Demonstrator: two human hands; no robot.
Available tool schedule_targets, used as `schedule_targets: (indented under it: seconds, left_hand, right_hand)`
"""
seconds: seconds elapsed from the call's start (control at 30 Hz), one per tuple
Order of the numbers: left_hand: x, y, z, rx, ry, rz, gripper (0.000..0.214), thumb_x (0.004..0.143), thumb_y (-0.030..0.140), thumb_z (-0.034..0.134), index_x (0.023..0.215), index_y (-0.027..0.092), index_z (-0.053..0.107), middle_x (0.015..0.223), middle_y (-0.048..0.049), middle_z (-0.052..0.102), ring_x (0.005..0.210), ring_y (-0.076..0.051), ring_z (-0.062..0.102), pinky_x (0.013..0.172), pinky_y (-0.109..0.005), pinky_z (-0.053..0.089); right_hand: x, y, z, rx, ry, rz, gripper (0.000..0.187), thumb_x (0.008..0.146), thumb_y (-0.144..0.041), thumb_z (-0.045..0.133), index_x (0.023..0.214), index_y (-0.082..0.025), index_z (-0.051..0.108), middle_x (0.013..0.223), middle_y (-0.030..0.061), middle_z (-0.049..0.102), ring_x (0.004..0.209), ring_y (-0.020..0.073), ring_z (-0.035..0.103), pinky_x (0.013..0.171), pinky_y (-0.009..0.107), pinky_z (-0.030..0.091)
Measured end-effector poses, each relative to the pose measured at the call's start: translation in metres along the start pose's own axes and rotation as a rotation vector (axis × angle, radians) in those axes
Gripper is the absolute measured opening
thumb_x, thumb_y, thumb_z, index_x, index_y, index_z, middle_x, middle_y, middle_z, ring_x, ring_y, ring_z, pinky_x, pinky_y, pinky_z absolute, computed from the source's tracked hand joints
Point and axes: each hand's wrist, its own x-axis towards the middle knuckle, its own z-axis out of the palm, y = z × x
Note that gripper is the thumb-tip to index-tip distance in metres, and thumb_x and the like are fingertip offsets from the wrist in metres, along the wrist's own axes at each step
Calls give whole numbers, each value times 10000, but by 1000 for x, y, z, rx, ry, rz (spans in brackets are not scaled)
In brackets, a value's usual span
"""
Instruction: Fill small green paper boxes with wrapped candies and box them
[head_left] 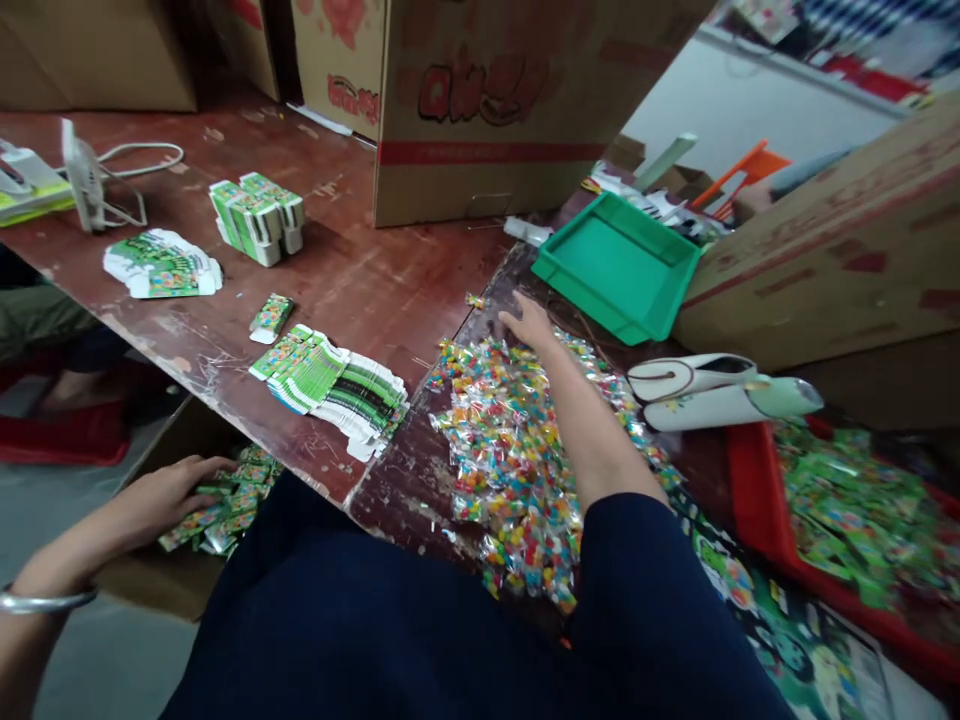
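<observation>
At the lower left, my left hand (pixel 169 495) reaches over a cardboard carton (pixel 161 580) and touches the small green boxes (pixel 240 500) inside it. Its fingers are stretched out; I see nothing gripped in them. My right hand (pixel 529 320) is over the far edge of a heap of clear packets of colourful candy (pixel 510 440), fingers apart and holding nothing. A single candy packet (pixel 475 300) lies just left of it. A fanned row of flattened green-and-white boxes (pixel 334 385) lies on the red-brown table (pixel 337 280), with one small box (pixel 271 317) behind it.
Farther back are stacked box blanks (pixel 259 215), a fanned pile of blanks (pixel 161 263) and a small white fan (pixel 84 180). Large cartons (pixel 495 110) stand behind. To the right are a green tray (pixel 619 265), rolled white material (pixel 720 390) and a red crate (pixel 754 500) of green packets.
</observation>
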Motion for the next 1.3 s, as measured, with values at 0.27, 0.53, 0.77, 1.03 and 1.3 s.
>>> schedule_targets:
  seconds: [0.27,0.53,0.77,1.03,1.3]
  left_hand:
    - [70,59,-74,96,413,-9,486,967,488,480,1219,154,728,1241,-157,789,1077,-330,741,977,-394,532]
    - [203,78,-113,212,439,-329,500,906,498,676,1192,91,730,1247,-251,755,1124,-378,705,871,-373,520]
    - [228,93,-121,131,357,-322,467,697,431,918,943,90,717,959,-171,779,1039,-342,706,842,-338,506]
    - [155,103,-130,-564,643,47,575,927,229,721,1439,132,478,1106,-18,700,812,-114,608,850,-315,583]
    - [73,137,-48,-1142,250,214,444,628,298,966,895,172,635,822,15,722,722,-140,671,672,-274,577]
  right_hand:
    - [26,-52,41,-129,-145,-42,648,997,-511,522,1548,-172,550,1599,236,539,1515,422,463,1213,612,376]
    - [-69,-53,29,-197,-223,-246,307,953,-228,569,1172,-158,771,1266,174,766,1239,307,672,1085,395,490]
    - [-125,-72,17,-243,-224,-237,197,910,-182,605,1028,-139,757,1163,191,771,1101,319,682,962,384,493]
    - [-137,-76,-10,-131,-288,-246,228,867,-171,667,1064,-185,781,1063,86,823,951,233,720,832,288,495]
    - [-179,-72,-26,-14,-203,-168,149,873,-227,632,854,-204,778,886,65,809,848,245,726,757,323,494]
